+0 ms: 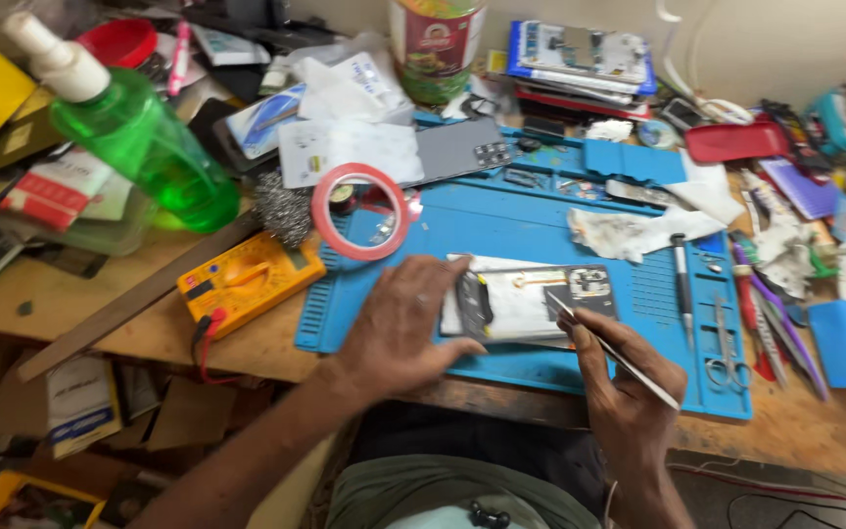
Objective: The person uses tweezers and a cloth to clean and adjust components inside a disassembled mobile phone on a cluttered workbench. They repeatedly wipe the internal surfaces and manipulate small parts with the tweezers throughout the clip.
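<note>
Your left hand (399,328) fingers lie spread, pinning the opened black phone (531,302); your right hand (629,392) fingers pinch thin metal tweezers (611,350) probing beside them; go gently

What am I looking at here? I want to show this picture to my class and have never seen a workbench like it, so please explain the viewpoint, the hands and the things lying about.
The one picture comes from a camera worn on a person's head, looking down at their own bare hands. The left hand presses flat on an opened phone, steadying it. The right hand holds thin tweezers, tip at the phone's insides. The phone lies on a blue work mat on a cluttered wooden bench. Nearby are a yellow multimeter, a red tape roll, a green spray bottle, a crumpled wipe, a screwdriver and scissors.
</note>
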